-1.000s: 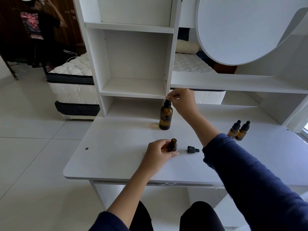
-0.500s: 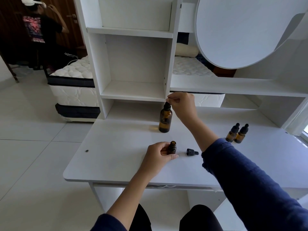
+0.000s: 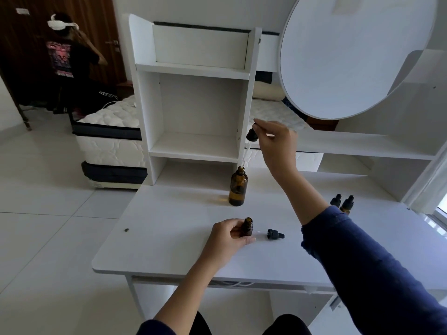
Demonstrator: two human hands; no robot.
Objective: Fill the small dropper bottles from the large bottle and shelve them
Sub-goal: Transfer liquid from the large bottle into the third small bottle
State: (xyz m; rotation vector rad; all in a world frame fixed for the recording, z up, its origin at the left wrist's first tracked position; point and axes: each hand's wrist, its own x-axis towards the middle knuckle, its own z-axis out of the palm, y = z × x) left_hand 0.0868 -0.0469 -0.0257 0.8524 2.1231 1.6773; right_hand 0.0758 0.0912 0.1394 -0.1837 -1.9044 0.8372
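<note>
1. Amber glass, two capped small bottles (image 3: 343,204) at right of centre, partly hidden behind the blue sleeve (image 3: 362,257); their lower halves cannot be seen.
2. The clear pipette (image 3: 244,154) under the black dropper cap (image 3: 252,136) is faint against the white shelf unit (image 3: 196,100); whether it carries liquid is hard to tell.
3. A round white panel (image 3: 350,52) fills the upper right of the frame, a mattress (image 3: 108,141) lies at left, and another person (image 3: 70,61) stands in the upper left.
4. The large bottle (image 3: 238,187) stands open at centre on the white bench (image 3: 169,226), the pipette tip just at its mouth.
5. The right hand (image 3: 275,143) pinches the dropper cap above that bottle.
6. The left hand (image 3: 229,238) is closed around the open small bottle (image 3: 247,227), lower centre; a loose small cap (image 3: 275,234) lies just beside it to the right.
</note>
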